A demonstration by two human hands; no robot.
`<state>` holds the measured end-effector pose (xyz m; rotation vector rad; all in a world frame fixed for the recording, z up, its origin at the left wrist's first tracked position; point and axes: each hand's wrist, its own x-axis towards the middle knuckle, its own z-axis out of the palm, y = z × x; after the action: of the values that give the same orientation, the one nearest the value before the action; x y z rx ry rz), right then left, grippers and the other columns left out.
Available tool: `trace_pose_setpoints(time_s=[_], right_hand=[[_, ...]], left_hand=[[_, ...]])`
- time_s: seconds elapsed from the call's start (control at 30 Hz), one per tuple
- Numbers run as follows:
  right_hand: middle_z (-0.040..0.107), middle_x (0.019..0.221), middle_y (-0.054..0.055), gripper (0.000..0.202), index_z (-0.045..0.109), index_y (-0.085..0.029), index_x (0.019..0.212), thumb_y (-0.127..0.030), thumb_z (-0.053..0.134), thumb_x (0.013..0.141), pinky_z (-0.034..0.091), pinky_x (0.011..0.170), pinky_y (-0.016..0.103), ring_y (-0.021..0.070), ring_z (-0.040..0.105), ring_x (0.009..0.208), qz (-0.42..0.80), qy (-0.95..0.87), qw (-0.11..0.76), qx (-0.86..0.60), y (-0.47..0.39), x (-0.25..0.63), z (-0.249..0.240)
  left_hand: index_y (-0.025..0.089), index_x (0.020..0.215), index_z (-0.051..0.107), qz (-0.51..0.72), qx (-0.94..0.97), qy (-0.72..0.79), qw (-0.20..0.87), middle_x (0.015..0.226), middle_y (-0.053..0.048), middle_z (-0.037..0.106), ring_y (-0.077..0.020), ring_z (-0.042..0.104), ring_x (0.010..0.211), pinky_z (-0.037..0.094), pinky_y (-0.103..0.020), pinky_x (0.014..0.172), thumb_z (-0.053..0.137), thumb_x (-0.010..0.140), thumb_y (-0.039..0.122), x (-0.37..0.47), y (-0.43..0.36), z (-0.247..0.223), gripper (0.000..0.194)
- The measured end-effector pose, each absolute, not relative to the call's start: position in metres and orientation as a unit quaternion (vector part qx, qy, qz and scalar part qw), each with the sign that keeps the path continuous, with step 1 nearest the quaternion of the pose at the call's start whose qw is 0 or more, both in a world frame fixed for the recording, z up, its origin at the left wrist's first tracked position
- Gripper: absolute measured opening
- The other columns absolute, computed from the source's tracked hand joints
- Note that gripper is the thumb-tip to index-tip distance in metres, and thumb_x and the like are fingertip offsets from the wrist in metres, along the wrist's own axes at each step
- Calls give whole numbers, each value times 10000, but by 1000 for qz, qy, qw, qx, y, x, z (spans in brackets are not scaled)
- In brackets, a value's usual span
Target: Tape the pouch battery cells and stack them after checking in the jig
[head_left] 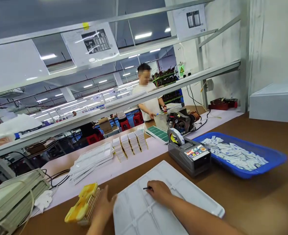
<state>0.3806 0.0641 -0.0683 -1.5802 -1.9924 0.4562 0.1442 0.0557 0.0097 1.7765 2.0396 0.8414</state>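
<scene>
A white flat tray or panel [136, 195] with raised ribs lies tilted in view on the brown table before me. My right hand [160, 192] is over it, fingers closed around a thin dark stick-like tool [147, 188], whose kind I cannot make out. My left hand [102, 207] is between the panel's left edge and a stack of thin boards with a yellow top [82, 202]. Its thumb and fingers are apart, somewhat blurred. Whether it touches the stack I cannot tell.
Beyond the panel stands a black tape dispenser [190, 156]; right of it, a blue tray [251, 173] holds many small white pieces. White sheets [92, 160] and stacked boards [130, 145] lie farther back. A person [147, 98] stands across the table. A metal shelf beam [124, 104] crosses above.
</scene>
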Motion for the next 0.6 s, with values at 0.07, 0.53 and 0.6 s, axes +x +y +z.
trace_pose_setpoints(time_s=[0.07,0.53,0.6], right_hand=[[643,842,15,237,591,-225,862,-350,397,811,343,598,230,153,571,766,184,-726,249,-614,62,397,-53],[510,1062,34,304,542,-256,1067,-242,441,781,366,672,234,157,541,856,75,-742,125,-654,19,499,-80],[505,1085,31,295,552,-244,1058,-259,446,783,370,705,236,160,533,882,81,-745,144,-646,24,504,-85]], left_hand=[[95,1103,423,216,617,745,132,1223,-218,382,-309,336,1161,251,-409,944,509,697,295,157,31,-19,460],[193,760,414,149,554,815,74,851,-151,560,-313,533,806,364,-399,638,346,730,234,178,-7,-10,85],[200,735,393,190,564,803,49,769,-108,551,-278,527,739,358,-365,604,353,732,230,181,-6,-3,51]])
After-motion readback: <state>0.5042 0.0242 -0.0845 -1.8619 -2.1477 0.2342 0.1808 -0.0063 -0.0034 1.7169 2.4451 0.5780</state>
